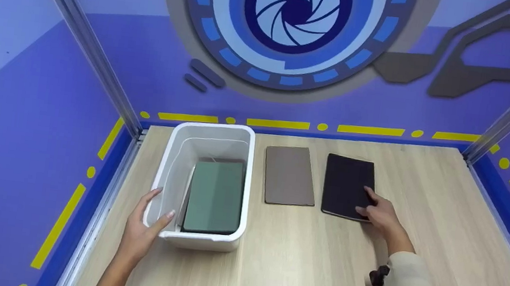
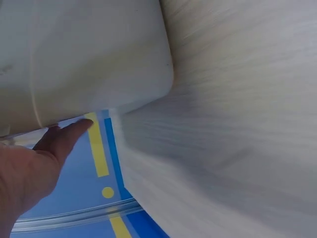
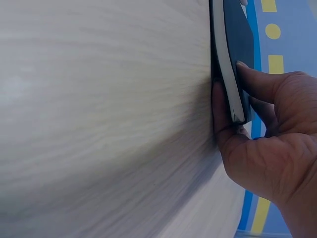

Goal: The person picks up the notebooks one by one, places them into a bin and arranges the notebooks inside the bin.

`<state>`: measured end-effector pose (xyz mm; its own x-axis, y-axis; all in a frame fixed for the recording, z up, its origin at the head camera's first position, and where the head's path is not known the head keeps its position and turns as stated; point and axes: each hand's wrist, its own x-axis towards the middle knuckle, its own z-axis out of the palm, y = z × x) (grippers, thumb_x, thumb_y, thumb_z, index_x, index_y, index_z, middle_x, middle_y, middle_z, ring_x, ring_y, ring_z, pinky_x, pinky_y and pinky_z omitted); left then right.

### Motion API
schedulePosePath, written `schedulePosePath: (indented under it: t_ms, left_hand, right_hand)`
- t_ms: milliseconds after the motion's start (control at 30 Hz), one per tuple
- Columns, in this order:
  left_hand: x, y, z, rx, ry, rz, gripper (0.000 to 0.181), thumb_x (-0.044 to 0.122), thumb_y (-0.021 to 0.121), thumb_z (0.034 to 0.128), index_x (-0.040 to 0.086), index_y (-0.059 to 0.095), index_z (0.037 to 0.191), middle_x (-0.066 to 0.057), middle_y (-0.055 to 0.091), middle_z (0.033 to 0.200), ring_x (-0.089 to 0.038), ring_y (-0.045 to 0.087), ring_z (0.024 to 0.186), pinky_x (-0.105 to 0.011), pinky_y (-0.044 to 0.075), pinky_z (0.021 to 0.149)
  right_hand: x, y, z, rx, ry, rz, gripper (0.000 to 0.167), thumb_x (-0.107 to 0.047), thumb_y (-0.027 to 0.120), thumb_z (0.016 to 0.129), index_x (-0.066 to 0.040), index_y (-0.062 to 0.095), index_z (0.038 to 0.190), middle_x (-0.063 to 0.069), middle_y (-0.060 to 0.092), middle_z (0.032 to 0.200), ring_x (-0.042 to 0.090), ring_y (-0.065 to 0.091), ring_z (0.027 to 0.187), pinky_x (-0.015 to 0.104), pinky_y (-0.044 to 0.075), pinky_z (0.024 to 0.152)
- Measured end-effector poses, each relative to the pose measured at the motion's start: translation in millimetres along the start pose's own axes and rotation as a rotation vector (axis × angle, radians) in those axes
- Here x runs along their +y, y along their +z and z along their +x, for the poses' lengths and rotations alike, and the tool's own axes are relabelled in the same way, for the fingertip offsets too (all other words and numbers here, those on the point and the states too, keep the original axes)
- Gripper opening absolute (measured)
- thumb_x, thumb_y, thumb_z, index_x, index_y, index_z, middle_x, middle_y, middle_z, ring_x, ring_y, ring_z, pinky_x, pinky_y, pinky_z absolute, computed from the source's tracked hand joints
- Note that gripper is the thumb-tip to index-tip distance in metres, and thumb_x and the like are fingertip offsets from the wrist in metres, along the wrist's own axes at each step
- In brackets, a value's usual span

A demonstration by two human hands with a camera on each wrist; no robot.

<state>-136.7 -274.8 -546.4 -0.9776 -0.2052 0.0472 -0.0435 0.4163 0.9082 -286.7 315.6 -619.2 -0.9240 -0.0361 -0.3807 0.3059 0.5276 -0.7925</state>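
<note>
A white plastic bin (image 1: 226, 243) stands at the left of the table, and my left hand (image 1: 139, 235) grips its near left corner, thumb over the rim. In the left wrist view the bin's outer wall (image 2: 89, 54) hides part of that hand (image 2: 32, 173). Inside the bin lies a green book (image 1: 215, 196) on top of other items, mostly hidden. My right hand (image 1: 383, 217) pinches the near right corner of a black notebook (image 1: 348, 185). The right wrist view shows the thumb on its cover and a finger beneath it, with pale page edges (image 3: 229, 74) between.
A grey-brown notebook (image 1: 289, 175) lies flat between the bin and the black notebook. Blue printed panels (image 1: 287, 108) wall in the back and both sides of the wooden table (image 1: 289, 262). A small black object (image 1: 379, 275) is at the right sleeve's cuff.
</note>
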Motion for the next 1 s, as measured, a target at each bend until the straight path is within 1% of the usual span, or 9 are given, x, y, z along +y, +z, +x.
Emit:
schedulePosePath:
  t_ms: [133,267,400,533,767,1000]
  left_hand:
    - [-4.7,3.1,0.5,0.012,0.003,-0.016,0.072,0.026,0.08,0.0952,0.018,0.048,0.159,-0.014,0.043,0.169,-0.039,0.029,0.163,-0.067,0.017,0.13]
    - [-7.1,6.5,0.7,0.016,0.001,-0.051,0.071,0.024,0.08,0.0951,0.018,0.049,0.159,-0.013,0.044,0.169,-0.038,0.028,0.163,-0.066,0.016,0.131]
    - [-7.4,6.0,-1.0,0.033,-0.018,-0.072,0.069,0.021,0.08,0.095,0.018,0.05,0.157,-0.013,0.044,0.169,-0.038,0.028,0.163,-0.067,0.015,0.131]
    - [-7.1,5.8,-2.5,0.043,-0.021,-0.074,0.068,0.019,0.08,0.0952,0.018,0.051,0.156,-0.013,0.045,0.168,-0.038,0.028,0.163,-0.067,0.016,0.131]
    - [-8.5,8.0,-3.9,0.06,-0.004,-0.112,0.065,0.016,0.079,0.0945,0.014,0.053,0.154,-0.015,0.046,0.166,-0.037,0.031,0.162,-0.065,0.018,0.13]
    - [-14.8,5.4,-4.1,0.042,0.032,-0.137,0.066,0.015,0.076,0.0952,0.015,0.05,0.156,-0.014,0.044,0.167,-0.037,0.029,0.162,-0.068,0.015,0.129]
  right_hand:
    - [0,-2,-0.9,0.006,0.002,-0.007,0.085,-0.01,0.06,0.103,-0.013,0.011,0.172,0.029,-0.001,0.177,0.052,-0.002,0.164,0.063,0.009,0.133]
    - [0,-6,-1.2,0.021,-0.006,-0.02,0.084,-0.01,0.06,0.103,-0.013,0.012,0.172,0.03,0.001,0.176,0.052,-0.001,0.164,0.064,0.008,0.133]
    - [0,-6,0.3,0.014,-0.013,-0.026,0.084,-0.012,0.061,0.103,-0.013,0.012,0.172,0.03,0.001,0.176,0.053,-0.001,0.164,0.064,0.008,0.133]
    - [1,-4,0.2,0.009,-0.005,-0.019,0.085,-0.013,0.062,0.103,-0.013,0.012,0.172,0.031,0.001,0.176,0.053,-0.001,0.163,0.063,0.008,0.133]
    - [4,-3,1.4,0.007,0.003,0.0,0.085,-0.012,0.061,0.104,-0.015,0.01,0.172,0.029,-0.002,0.176,0.052,-0.004,0.164,0.063,0.007,0.133]
    - [3,-2,2.6,0.011,-0.005,-0.003,0.085,-0.011,0.061,0.104,-0.015,0.01,0.172,0.03,-0.002,0.176,0.052,-0.003,0.164,0.063,0.009,0.133]
